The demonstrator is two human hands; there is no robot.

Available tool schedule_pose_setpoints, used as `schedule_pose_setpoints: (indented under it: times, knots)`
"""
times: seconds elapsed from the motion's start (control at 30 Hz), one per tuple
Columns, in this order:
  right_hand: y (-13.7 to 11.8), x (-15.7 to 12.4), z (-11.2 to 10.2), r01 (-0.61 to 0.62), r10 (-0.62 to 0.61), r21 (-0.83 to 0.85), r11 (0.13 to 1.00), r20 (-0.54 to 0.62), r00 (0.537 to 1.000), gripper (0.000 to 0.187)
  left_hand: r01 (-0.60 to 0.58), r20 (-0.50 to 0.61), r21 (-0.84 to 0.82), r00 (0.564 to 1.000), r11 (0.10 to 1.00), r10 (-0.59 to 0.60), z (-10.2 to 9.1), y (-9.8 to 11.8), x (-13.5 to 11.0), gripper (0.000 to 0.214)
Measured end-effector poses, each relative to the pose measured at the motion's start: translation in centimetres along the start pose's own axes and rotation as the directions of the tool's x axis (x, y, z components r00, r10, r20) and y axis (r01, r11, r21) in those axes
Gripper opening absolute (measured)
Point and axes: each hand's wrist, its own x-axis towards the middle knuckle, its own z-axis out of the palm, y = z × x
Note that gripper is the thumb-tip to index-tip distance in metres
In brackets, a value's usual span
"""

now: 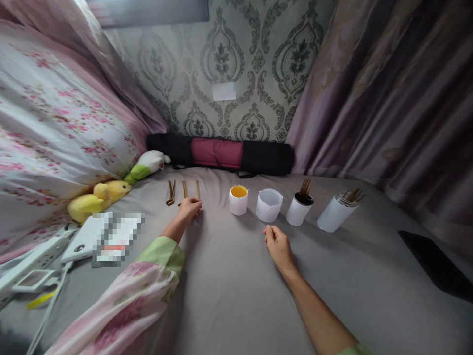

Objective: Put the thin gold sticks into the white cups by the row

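Thin gold-coloured utensils lie in a row at the back left of the grey sheet. The leftmost pair of gold utensils (pixel 170 193) is crossed, with rounded ends toward me. My left hand (pixel 189 209) is closed over the near ends of the other gold utensils (pixel 197 189), and its fingers hide what they hold. My right hand (pixel 277 243) rests loosely curled, nothing visible in it, just in front of an open white-wrapped container (pixel 269 207). Left of that stands a white-wrapped cup with a yellow inside (pixel 238 203). To the right, a white-wrapped jar (pixel 297 211) holds brown sticks.
Farther right, another white jar (pixel 334 215) with thin sticks leans. A black phone-like slab (pixel 436 264) lies at right. At left are a white device (pixel 83 239), a power strip (pixel 40 259) and plush toys (pixel 107 195). A black-and-maroon bag (pixel 218 153) lies along the wall.
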Motion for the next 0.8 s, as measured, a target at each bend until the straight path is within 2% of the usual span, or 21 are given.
schedule_pose_setpoints:
  times: [0.17,0.4,0.8]
  knots:
    - [0.2,0.1,0.0,-0.019,0.019,-0.002,1.000,0.018,1.000,0.041,-0.042,-0.058,0.217,0.997,0.975,0.056,-0.5,-0.1,0.4,0.014]
    - [0.5,0.2,0.2,-0.021,0.021,0.013,1.000,0.036,0.999,0.043,-0.108,-0.068,0.475,0.985,0.874,0.159,-1.0,-0.4,1.0,0.019]
    - [0.6,0.2,0.2,-0.020,0.020,0.013,1.000,0.050,0.999,0.040,-0.178,-0.024,0.681,0.964,0.711,0.264,-0.4,-0.8,2.4,0.024]
